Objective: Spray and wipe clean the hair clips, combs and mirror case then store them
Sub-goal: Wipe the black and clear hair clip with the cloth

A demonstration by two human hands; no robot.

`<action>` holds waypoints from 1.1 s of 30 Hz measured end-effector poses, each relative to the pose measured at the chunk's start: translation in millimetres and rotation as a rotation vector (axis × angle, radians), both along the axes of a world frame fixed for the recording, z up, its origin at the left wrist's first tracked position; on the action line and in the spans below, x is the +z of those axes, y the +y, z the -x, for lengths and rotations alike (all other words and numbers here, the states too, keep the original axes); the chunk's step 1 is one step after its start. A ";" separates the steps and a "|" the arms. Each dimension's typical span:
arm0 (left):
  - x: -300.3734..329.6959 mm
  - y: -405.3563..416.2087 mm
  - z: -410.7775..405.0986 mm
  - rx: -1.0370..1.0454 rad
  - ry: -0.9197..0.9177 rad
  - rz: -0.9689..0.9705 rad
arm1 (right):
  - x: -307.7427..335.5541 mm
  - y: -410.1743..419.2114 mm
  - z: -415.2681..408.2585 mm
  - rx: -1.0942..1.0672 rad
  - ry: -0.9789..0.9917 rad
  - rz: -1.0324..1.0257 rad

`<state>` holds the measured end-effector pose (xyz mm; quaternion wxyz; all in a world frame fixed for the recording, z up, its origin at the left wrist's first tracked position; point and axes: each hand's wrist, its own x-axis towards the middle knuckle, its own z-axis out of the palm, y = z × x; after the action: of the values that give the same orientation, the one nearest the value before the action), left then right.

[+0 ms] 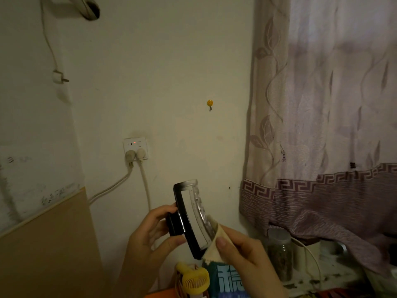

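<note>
wall: cream, dim, scuffed at left | socket: two plugs in, red light on | hook: yellow smiley, bare | curtain: mauve leaf pattern, key-pattern band near the hem, daylight glowing through | board: tan, leaning lower left

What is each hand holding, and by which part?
Left hand grips the black-and-clear hair claw clip by its black hinge end; right hand pinches the beige cloth against it.

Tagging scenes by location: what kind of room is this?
Probably a lived-in home room, perhaps a bedroom corner. Cues: patterned curtain over a window, wall socket with two plugs, smiley hook, and a cluttered surface holding a jar and a small yellow fan.
</note>
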<state>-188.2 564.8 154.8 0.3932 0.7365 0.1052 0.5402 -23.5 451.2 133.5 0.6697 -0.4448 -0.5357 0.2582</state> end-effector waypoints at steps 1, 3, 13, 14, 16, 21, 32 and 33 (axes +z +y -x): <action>-0.4 0.6 -0.1 -0.001 -0.006 0.002 | -2.2 -1.2 -0.5 0.005 -0.004 0.007; -2.3 1.7 -0.8 -0.010 -0.010 0.005 | -6.1 -2.8 -1.2 0.017 -0.006 0.015; -6.8 -1.3 0.3 -0.226 0.233 0.070 | 18.5 -11.0 -32.0 -0.117 0.115 -0.010; -6.7 -3.2 -0.7 -0.240 0.251 0.065 | 22.8 -11.6 -33.9 -0.111 0.119 -0.017; -5.6 -7.4 -3.7 -0.259 0.268 0.055 | 28.5 -9.9 -36.0 -0.102 0.085 -0.008; -4.1 -10.4 -7.2 -0.295 0.298 0.063 | 30.8 -3.9 -35.7 -0.027 0.031 0.014; 1.2 -13.9 -6.6 -0.341 0.336 0.053 | 25.8 -2.4 -41.6 0.051 0.177 0.116; 0.7 -13.9 -6.6 -0.333 0.338 0.055 | 25.1 -2.2 -40.8 0.050 0.196 0.114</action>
<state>-181.7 550.9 155.5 0.4738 0.8126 0.0613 0.3338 17.3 449.1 158.6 0.6859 -0.4414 -0.4628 0.3472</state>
